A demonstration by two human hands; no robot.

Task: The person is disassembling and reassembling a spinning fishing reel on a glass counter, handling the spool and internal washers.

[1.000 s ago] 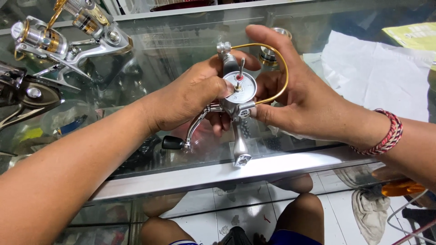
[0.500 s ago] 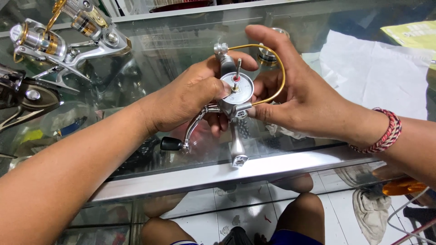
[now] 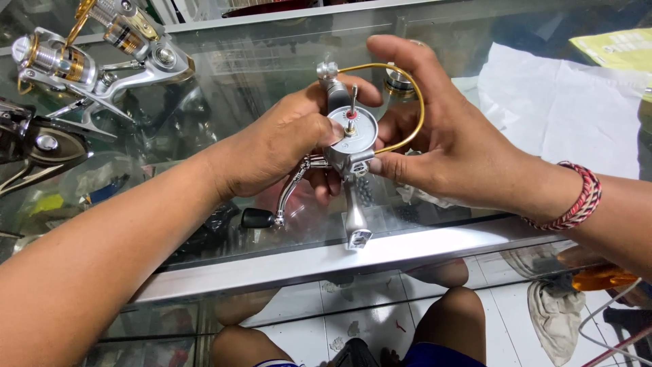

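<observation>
While both hands grip silver spinning reel [image 3: 350, 146] over glass counter [image 3: 224, 75], left hand [image 3: 278, 146] thumb on rotor face, right hand [image 3: 435, 136] wrapped behind gold bail, 2nd reel [image 3: 88, 61] far left of it, white cloth [image 3: 570, 109] to its right

Reel body [image 3: 350, 146]: silver-grey metal, pale round face with a small red ring at the centre pin.
Bail wire [image 3: 414, 102]: gold, thin loop.
Crank handle [image 3: 288, 194]: silver arm, black knob [image 3: 257, 218].
Reel foot [image 3: 355, 221]: plain silver.
Bracelet [image 3: 577, 197]: red, pink and dark braid, striped (on the right wrist).
Second reel [image 3: 81, 58]: silver with gold bands and gold wire.
Third reel [image 3: 34, 146]: dark grey, glossy.
Table [image 3: 272, 265]: clear glass top, silver-white metal edge.
Cloth [image 3: 564, 112]: white, creased.
Paper [image 3: 614, 47]: yellow-green.
Floor tiles [image 3: 353, 316]: white with grey specks.
Shorts [image 3: 441, 353]: blue.
</observation>
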